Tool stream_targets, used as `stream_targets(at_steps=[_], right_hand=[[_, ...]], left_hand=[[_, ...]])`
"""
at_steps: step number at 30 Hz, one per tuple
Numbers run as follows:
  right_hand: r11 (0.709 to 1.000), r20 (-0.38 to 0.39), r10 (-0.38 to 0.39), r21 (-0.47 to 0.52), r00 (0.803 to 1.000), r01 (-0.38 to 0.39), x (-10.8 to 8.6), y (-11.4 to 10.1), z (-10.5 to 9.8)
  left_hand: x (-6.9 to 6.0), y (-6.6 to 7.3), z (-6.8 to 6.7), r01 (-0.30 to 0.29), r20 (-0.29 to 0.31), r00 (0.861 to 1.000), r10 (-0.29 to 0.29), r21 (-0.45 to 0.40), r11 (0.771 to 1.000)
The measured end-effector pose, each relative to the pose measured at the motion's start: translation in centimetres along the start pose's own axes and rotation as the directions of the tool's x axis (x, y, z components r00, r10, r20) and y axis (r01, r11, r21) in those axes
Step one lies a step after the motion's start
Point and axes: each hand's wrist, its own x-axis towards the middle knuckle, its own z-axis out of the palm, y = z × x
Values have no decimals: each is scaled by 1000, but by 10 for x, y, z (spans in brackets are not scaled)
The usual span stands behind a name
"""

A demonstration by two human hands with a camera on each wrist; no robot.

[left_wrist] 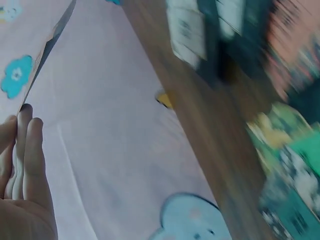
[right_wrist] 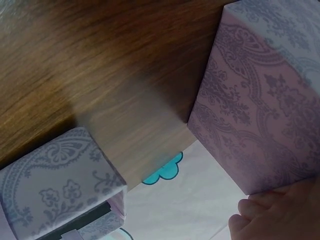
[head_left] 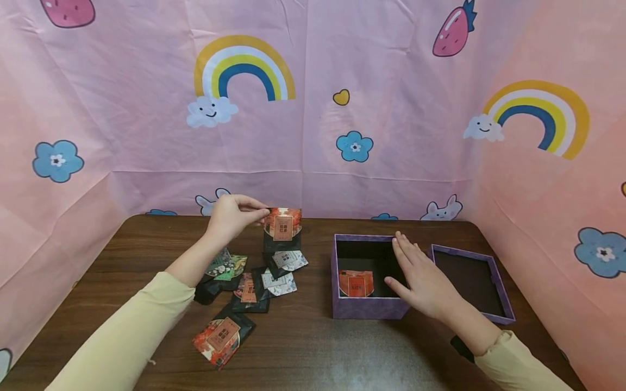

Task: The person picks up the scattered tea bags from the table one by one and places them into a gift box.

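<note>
My left hand (head_left: 235, 217) pinches a red-and-black tea sachet (head_left: 283, 228) by its upper left edge, raised at the table's far side. In the left wrist view that sachet (left_wrist: 49, 45) appears edge-on between thumb and fingers. My right hand (head_left: 424, 274) rests with extended fingers on the right rim of an uncovered purple box (head_left: 369, 308). Inside the box, a red sachet (head_left: 356, 284) stands against the left part of the front wall. The right wrist view shows the box's patterned side (right_wrist: 260, 110) with fingertips at its edge.
Several sachets lie left of the box: white-labelled ones (head_left: 280, 282), a red-labelled one (head_left: 249, 291), green ones (head_left: 226, 266), and a red-and-black one (head_left: 224, 335) nearest the front. A purple box lid (head_left: 471, 282) lies inside-up at right. Patterned cloth (head_left: 323, 190) hangs behind the table.
</note>
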Motion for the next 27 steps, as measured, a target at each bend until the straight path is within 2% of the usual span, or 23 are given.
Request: stream_targets(at_steps=[3,6,12,18,23,27], right_hand=[[1000,0,-2,1,1000,2,0,0,0],[1000,-1,-2,2,1000,2,0,0,0],[1000,-1,1,2,1000,-1,0,-1,0],[1000,4,8,12,1000,-8,1,-1,0],[1000,5,9,13,1000,-9,0,-1,0],[1000,4,11,18,1000,-11,0,-1,0]], left_hand=[[4,11,10,28,12,1000,-27,-145,989],[8,22,23,34,21,999,-30,-241,970],[12,42,51,28,65,998,-8,-320,947],[12,56,79,29,111,994,11,-352,936],[10,62,103,27,143,989,21,-325,945],[7,66,119,13,161,986,32,-273,962]])
